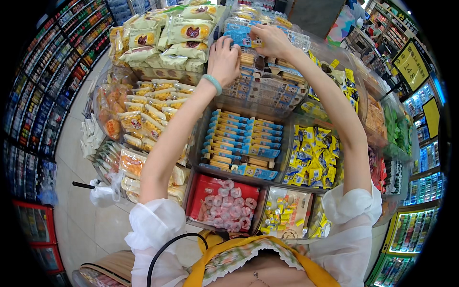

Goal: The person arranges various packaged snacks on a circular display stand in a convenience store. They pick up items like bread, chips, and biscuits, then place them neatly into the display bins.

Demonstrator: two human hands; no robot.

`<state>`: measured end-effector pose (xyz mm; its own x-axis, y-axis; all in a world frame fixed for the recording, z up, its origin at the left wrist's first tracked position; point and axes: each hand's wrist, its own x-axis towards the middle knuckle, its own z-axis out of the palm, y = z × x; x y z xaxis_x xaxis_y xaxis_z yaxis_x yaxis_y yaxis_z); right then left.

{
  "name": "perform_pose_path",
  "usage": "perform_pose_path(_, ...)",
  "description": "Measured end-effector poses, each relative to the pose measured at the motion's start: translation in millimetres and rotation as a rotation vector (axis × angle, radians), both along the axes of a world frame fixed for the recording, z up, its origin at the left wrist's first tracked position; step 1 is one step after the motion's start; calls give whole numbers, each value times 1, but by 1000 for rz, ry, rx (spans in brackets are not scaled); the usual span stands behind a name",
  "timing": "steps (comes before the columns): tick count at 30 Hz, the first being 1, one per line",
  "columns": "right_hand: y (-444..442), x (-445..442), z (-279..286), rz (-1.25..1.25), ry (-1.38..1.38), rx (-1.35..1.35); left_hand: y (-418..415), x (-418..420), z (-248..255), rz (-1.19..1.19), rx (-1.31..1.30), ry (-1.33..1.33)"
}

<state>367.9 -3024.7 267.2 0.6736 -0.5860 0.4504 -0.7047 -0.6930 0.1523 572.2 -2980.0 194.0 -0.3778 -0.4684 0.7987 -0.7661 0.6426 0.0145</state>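
Note:
My right hand (pixel 274 42) is at the upper bin of biscuit-stick packs, its thumb and fingers on the near end of a blue-labelled clear pack (pixel 239 37). My left hand (pixel 225 61), with a pale green bangle (pixel 213 84) at the wrist, reaches in beside it. Its fingers bend down over the packs at the bin's left side, and their tips are partly hidden. Below both hands, more biscuit-stick packs (pixel 247 88) show through the clear bin wall. Nearer to me, a lower bin holds similar blue packs (pixel 226 143) in two neat columns.
Left of my hands are piled pale green wrapped pastries (pixel 190 30); yellow snack packs (pixel 143 111) lie below. Yellow wrapped sweets (pixel 315 158) and pink-and-white wrapped sweets (pixel 229 204) fill nearer bins. Clear bin walls divide the stand. Stocked shelves (pixel 50 79) and yellow price signs (pixel 410 64) flank it.

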Motion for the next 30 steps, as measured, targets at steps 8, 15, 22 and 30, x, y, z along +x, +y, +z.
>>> perform_pose_path(8,10,22,-6,-31,-15,27,-13,17,0,-15,197,-168)
perform_pose_path(15,-8,-2,-14,-37,-92,216,-6,14,8,-51,102,-222)
perform_pose_path(22,16,4,-9,-88,-44,80,6,16,4,7,-202,-209)
perform_pose_path(30,14,-5,-20,-128,70,115,7,12,6,-40,-288,-166)
